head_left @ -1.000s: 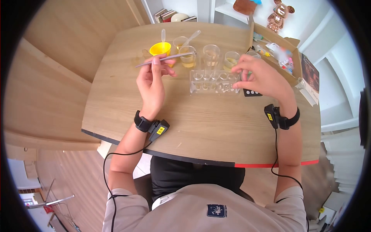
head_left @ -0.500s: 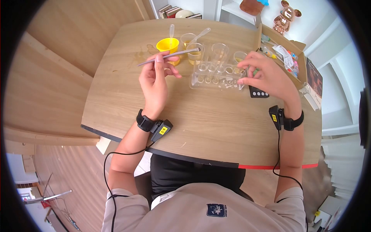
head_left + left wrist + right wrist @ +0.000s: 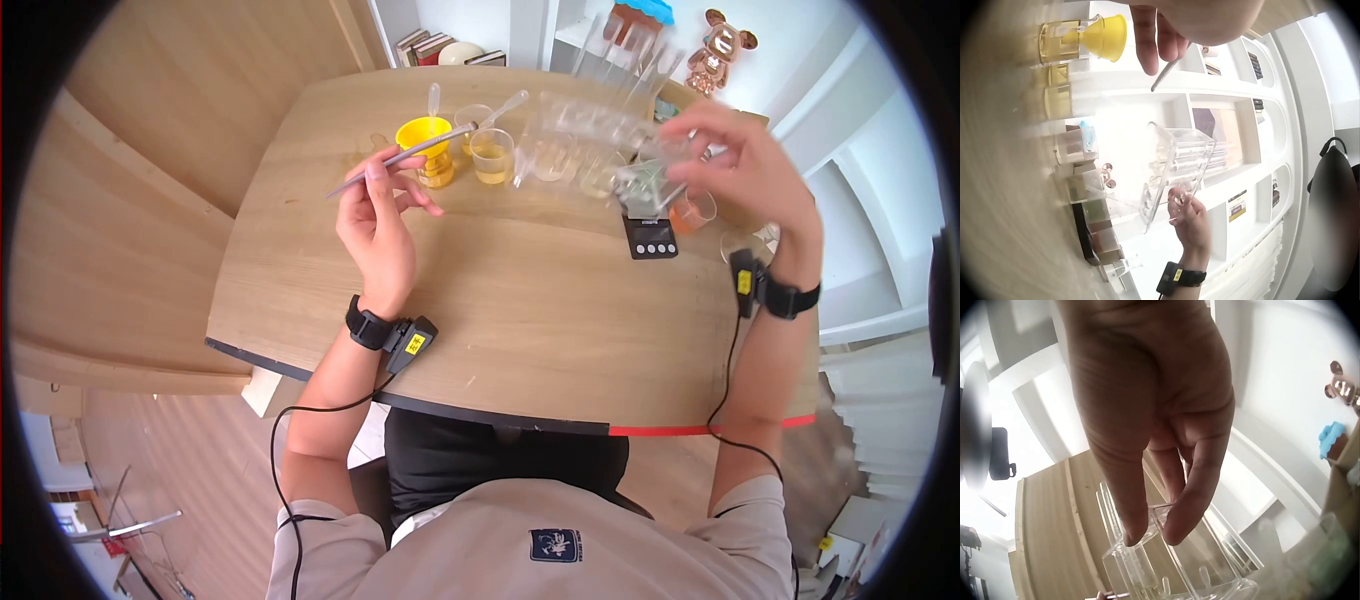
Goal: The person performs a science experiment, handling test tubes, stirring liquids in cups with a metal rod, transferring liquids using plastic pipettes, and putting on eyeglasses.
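My right hand [image 3: 745, 165] pinches one end of a clear test tube rack [image 3: 590, 125], which hangs in the air with several clear tubes in it. In the right wrist view, the thumb and fingers [image 3: 1179, 519] grip the rack's end wall. The left wrist view shows the rack [image 3: 1179, 162] lifted and tilted above the cups. My left hand [image 3: 378, 235] holds a slim grey rod [image 3: 405, 155] between thumb and fingers. Just beyond it stand a yellow funnel [image 3: 424, 135] on a cup and a cup of yellowish liquid [image 3: 492, 160].
Pipettes [image 3: 434, 99] stand in the funnel and a back cup. A black scale [image 3: 652, 240] lies under the rack's right end, beside a cup of orange liquid [image 3: 692, 212]. More cups are behind the rack; a cardboard box and shelves are at the back right.
My right hand has raised the rack off the table and moved right and away, uncovering the scale and orange cup. The left hand still holds the rod, shifted slightly left.
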A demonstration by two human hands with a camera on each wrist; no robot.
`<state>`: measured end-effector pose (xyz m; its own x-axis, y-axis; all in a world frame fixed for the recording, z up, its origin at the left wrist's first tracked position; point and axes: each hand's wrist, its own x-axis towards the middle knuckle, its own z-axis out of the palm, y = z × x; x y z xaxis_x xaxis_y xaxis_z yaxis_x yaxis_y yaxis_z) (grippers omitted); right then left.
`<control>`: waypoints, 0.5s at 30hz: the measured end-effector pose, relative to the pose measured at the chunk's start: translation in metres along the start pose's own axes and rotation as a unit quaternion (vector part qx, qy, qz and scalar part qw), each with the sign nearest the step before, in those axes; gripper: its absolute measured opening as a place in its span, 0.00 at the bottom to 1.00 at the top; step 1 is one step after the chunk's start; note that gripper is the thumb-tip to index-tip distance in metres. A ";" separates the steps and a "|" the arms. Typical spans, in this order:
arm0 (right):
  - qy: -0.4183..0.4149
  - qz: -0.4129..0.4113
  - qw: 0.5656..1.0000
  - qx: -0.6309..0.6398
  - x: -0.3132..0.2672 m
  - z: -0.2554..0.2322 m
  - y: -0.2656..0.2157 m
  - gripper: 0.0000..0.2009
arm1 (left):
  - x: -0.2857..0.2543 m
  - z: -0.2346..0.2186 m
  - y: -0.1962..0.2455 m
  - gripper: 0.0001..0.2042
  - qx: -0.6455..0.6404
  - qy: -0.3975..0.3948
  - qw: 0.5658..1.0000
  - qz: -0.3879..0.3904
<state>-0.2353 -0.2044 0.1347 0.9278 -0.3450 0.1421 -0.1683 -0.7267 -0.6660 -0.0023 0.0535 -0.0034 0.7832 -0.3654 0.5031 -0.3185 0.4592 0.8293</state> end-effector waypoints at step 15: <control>-0.025 0.065 0.995 -0.069 0.138 -0.028 0.076 0.25 | -0.002 0.004 -0.001 0.16 -0.025 -0.050 0.997 -0.049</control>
<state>-0.1299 -0.3240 0.1243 0.9100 -0.4139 0.0234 -0.3282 -0.7538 -0.5693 -0.0059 0.0506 -0.0041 0.7507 -0.4883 0.4450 -0.2144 0.4571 0.8632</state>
